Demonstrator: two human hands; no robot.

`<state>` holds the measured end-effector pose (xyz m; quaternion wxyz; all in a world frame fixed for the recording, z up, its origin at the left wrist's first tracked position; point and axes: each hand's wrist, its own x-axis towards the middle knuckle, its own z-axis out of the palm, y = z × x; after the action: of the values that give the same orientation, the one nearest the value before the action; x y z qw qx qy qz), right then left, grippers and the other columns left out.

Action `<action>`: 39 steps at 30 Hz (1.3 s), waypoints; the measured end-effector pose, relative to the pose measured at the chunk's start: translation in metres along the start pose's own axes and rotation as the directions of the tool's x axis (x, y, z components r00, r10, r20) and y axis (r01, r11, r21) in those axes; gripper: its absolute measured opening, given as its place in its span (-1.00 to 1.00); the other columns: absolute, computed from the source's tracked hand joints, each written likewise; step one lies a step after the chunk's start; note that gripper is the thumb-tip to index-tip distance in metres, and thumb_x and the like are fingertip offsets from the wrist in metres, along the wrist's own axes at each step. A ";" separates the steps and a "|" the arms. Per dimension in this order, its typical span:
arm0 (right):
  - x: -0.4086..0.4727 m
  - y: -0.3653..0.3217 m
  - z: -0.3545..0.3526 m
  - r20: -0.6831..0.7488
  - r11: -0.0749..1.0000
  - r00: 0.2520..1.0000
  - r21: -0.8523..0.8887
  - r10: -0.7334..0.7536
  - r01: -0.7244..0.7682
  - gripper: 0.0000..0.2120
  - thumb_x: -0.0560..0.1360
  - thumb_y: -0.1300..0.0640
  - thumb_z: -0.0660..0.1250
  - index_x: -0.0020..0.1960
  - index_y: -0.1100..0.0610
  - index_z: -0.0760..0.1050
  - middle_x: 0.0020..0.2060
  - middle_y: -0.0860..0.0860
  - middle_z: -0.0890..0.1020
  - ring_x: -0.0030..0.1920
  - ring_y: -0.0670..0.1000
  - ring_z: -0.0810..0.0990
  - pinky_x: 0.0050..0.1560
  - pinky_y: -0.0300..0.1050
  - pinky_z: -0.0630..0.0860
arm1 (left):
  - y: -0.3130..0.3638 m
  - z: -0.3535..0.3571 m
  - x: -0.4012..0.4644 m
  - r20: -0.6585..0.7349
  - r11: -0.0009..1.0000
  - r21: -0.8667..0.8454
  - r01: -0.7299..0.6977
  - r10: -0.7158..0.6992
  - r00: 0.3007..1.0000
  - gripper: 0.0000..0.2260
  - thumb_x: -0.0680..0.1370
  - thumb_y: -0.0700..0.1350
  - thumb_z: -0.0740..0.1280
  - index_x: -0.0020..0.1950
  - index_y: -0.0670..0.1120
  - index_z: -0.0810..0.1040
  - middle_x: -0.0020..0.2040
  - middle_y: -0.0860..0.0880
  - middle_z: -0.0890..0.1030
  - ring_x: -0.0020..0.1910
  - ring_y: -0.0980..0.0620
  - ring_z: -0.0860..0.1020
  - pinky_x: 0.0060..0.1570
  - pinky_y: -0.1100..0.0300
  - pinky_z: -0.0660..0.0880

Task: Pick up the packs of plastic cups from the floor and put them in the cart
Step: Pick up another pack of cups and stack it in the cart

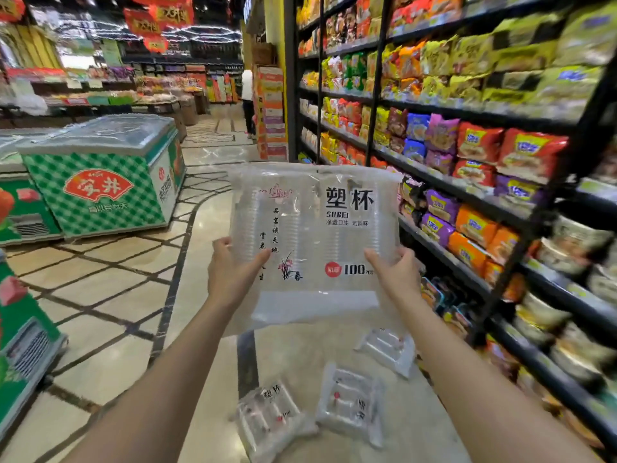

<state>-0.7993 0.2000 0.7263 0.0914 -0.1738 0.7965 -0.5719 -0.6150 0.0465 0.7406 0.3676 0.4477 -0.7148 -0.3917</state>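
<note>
Floor packs: three packs of plastic cups (337, 396) remain down | held pack (314, 235) raised at chest height, left hand (230, 272) and right hand (394, 272) gripping its lower corners | cart: not visible | progress: early.

Both forearms bare to each grip, left (230, 272) and right (397, 272); no sleeves, rings or watch visible.

I am looking down at a glossy cream tiled floor (110, 295) crossed by dark lines. Three clear packs of plastic cups are lying on it: one nearest me (270, 419), one beside it (350, 402), one farther off (387, 350) by the shelving.
</note>
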 end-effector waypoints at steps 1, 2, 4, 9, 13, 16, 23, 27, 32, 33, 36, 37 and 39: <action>-0.020 0.004 -0.020 -0.032 1.000 0.999 0.006 0.009 -0.009 -0.35 0.44 -0.03 0.40 0.38 0.24 0.24 0.31 0.12 0.45 0.29 0.12 0.46 0.19 -0.10 0.36 | 0.006 -0.002 -0.019 0.029 1.000 0.002 -0.023 0.023 0.999 -0.35 0.41 0.05 0.45 0.35 -0.18 0.24 0.33 -0.16 0.44 0.30 -0.16 0.43 0.21 0.06 0.36; -0.034 0.006 -0.033 -0.048 1.000 0.999 0.011 0.017 -0.017 -0.35 0.44 -0.03 0.40 0.38 0.23 0.24 0.30 0.09 0.46 0.26 0.10 0.47 0.14 -0.13 0.36 | 0.010 -0.003 -0.031 0.048 0.999 -0.002 -0.039 0.039 0.998 -0.35 0.41 0.05 0.45 0.35 -0.18 0.25 0.33 -0.16 0.44 0.30 -0.16 0.43 0.20 0.07 0.37; -0.071 0.015 -0.082 -0.102 0.997 0.992 0.029 0.073 -0.071 -0.37 0.44 -0.03 0.40 0.36 0.22 0.24 0.21 0.05 0.47 0.19 0.06 0.48 0.05 -0.16 0.34 | 0.029 0.003 -0.072 0.133 0.997 -0.015 -0.075 0.076 0.988 -0.36 0.40 0.05 0.46 0.32 -0.19 0.27 0.31 -0.16 0.47 0.28 -0.15 0.45 0.15 0.09 0.38; -0.147 0.058 -0.225 -0.344 0.986 0.924 0.067 0.165 -0.151 -0.37 0.42 -0.03 0.43 0.32 0.23 0.26 0.27 0.14 0.50 0.23 0.13 0.51 0.11 -0.10 0.40 | 0.089 0.058 -0.186 0.374 0.980 -0.126 -0.156 0.193 0.907 -0.28 0.28 0.15 0.47 0.29 -0.17 0.30 0.27 -0.17 0.50 0.25 -0.16 0.48 0.21 0.01 0.39; -0.219 0.089 -0.368 -0.554 0.968 0.797 0.084 0.242 -0.236 -0.39 0.40 0.01 0.45 0.30 0.26 0.28 0.23 0.14 0.53 0.21 0.14 0.53 0.11 -0.10 0.40 | 0.146 0.131 -0.299 0.533 0.942 -0.243 -0.229 0.327 0.780 -0.42 0.38 0.01 0.49 0.27 -0.19 0.36 0.24 -0.17 0.51 0.26 -0.14 0.47 0.15 0.09 0.36; -0.287 0.122 -0.479 -0.699 0.948 0.653 0.122 0.291 -0.293 -0.40 0.36 -0.01 0.48 0.23 0.25 0.32 0.17 0.13 0.56 0.19 0.14 0.55 0.14 -0.05 0.43 | 0.195 0.188 -0.402 0.663 0.919 -0.304 -0.250 0.392 0.637 -0.43 0.41 -0.03 0.46 0.31 -0.21 0.33 0.26 -0.16 0.49 0.28 -0.13 0.46 0.13 0.16 0.32; -0.466 0.191 -0.673 -0.882 0.905 0.292 0.272 0.371 -0.328 -0.38 0.40 0.02 0.45 0.31 0.21 0.24 0.22 0.13 0.52 0.21 0.14 0.53 0.21 -0.01 0.43 | 0.284 0.282 -0.653 0.808 0.827 -0.466 -0.314 0.542 0.229 -0.46 0.37 -0.03 0.50 0.23 -0.23 0.40 0.21 -0.22 0.56 0.20 -0.20 0.52 0.12 0.00 0.41; -0.538 0.233 -0.733 -0.910 0.881 0.099 0.355 0.402 -0.313 -0.32 0.39 0.05 0.46 0.37 0.22 0.23 0.24 0.12 0.52 0.23 0.12 0.52 0.29 0.03 0.42 | 0.311 0.322 -0.765 0.823 0.777 -0.539 -0.325 0.569 -0.005 -0.47 0.37 0.00 0.49 0.20 -0.20 0.40 0.16 -0.18 0.58 0.15 -0.17 0.55 0.07 0.02 0.43; -0.582 0.288 -0.767 -0.883 0.835 -0.068 0.462 0.464 -0.299 -0.59 0.42 0.13 0.45 0.20 0.18 0.40 0.13 0.03 0.46 0.17 0.01 0.48 0.19 -0.13 0.37 | 0.331 0.376 -0.860 0.786 0.701 -0.618 -0.356 0.560 -0.261 -0.42 0.42 -0.01 0.45 0.32 -0.19 0.33 0.23 -0.15 0.55 0.20 -0.10 0.51 0.09 0.08 0.39; -0.584 0.302 -0.770 -0.875 0.821 -0.099 0.481 0.475 -0.307 -0.60 0.40 0.10 0.45 0.17 0.15 0.42 0.17 0.07 0.47 0.18 0.05 0.48 0.21 -0.11 0.39 | 0.335 0.391 -0.875 0.775 0.674 -0.632 -0.381 0.550 -0.312 -0.42 0.42 0.00 0.45 0.32 -0.19 0.33 0.25 -0.17 0.54 0.23 -0.14 0.49 0.09 0.09 0.37; -0.576 0.347 -0.773 -0.770 0.734 -0.154 0.637 0.619 -0.235 -0.19 0.29 -0.10 0.46 0.38 0.24 0.26 0.29 0.12 0.44 0.27 0.16 0.47 0.28 0.06 0.44 | 0.340 0.448 -0.913 0.731 0.568 -0.681 -0.462 0.486 -0.480 -0.42 0.42 0.05 0.43 0.30 -0.19 0.33 0.25 -0.17 0.53 0.24 -0.17 0.48 0.05 0.12 0.36; -0.568 0.361 -0.771 -0.735 0.703 -0.167 0.678 0.658 -0.213 -0.18 0.34 -0.10 0.44 0.42 0.28 0.20 0.32 0.14 0.40 0.30 0.17 0.45 0.28 0.03 0.44 | 0.341 0.467 -0.923 0.711 0.521 -0.701 -0.487 0.457 -0.534 -0.41 0.42 0.08 0.42 0.31 -0.19 0.31 0.24 -0.16 0.53 0.23 -0.17 0.49 0.07 0.11 0.37; -0.551 0.392 -0.769 -0.655 0.631 -0.224 0.756 0.722 -0.176 -0.26 0.44 -0.03 0.39 0.43 0.34 0.17 0.36 0.19 0.34 0.32 0.18 0.41 0.26 -0.02 0.42 | 0.339 0.506 -0.940 0.681 0.451 -0.727 -0.518 0.372 -0.631 -0.38 0.44 0.11 0.39 0.35 -0.18 0.27 0.28 -0.17 0.51 0.26 -0.18 0.48 0.12 0.10 0.38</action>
<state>-0.6228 1.1980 0.5810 -0.2381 0.6095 0.4846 -0.5805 -0.8685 1.1352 0.6640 -0.1879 -0.4524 -0.8289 -0.2699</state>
